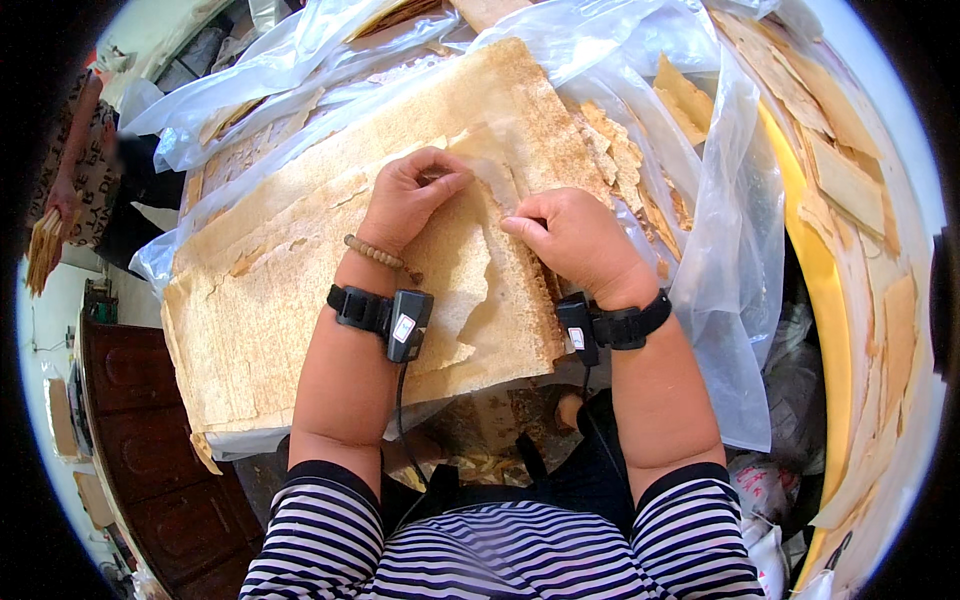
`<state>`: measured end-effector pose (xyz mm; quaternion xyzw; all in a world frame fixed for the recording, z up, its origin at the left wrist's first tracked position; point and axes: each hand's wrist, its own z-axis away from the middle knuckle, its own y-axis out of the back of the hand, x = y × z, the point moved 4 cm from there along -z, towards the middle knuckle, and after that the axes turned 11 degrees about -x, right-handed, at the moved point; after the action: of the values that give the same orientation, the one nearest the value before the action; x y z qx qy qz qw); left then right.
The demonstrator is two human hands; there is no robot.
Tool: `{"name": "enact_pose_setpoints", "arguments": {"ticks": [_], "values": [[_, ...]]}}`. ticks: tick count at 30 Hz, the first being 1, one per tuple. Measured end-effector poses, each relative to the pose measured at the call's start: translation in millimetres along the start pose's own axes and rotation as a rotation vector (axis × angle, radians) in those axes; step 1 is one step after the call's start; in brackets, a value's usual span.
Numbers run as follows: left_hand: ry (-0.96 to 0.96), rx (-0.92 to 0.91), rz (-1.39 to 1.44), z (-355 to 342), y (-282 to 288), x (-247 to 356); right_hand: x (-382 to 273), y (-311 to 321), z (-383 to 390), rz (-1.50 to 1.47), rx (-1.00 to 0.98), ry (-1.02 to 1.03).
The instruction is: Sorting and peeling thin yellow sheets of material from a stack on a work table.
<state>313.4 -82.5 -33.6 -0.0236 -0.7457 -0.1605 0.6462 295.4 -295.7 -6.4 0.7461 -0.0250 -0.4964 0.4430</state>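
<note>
Sheets stacked on clear plastic, L hand & R hand above w/ fingers pressed tog., can't tell if pinching any.

Bright light fell on the tan sheets, and glare whitened the plastic film beyond them. Left of them, a brown panel looked dim; right of them, distortion bowed a yellow strip.

Support mostly hidden beneath translucent plastic sheeting, which bunches in folds along the far and right sides. On the plastic: a stack of broad tan sheets, rough-faced, ragged-edged, set slantwise. Torn tan pieces lie just beside the stack's right edge, partly among the folds.
</note>
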Motion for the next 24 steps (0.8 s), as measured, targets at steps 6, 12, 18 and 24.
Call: {"name": "enact_pose_setpoints", "arguments": {"ticks": [6,12,18,24], "values": [[-0.002,0.021,0.012,-1,6,-6,13,1,4,-0.488,0.001,-0.149],[0.04,0.022,0.026,0,2,0,8,11,15,-0.51,-0.031,-0.236],[0.038,0.046,0.058,1,4,-2,-15,5,14,0.001,-0.171,-0.075],[0.023,0.053,0.091,1,4,-1,-4,2,18,-0.112,-0.223,-0.056]]}}
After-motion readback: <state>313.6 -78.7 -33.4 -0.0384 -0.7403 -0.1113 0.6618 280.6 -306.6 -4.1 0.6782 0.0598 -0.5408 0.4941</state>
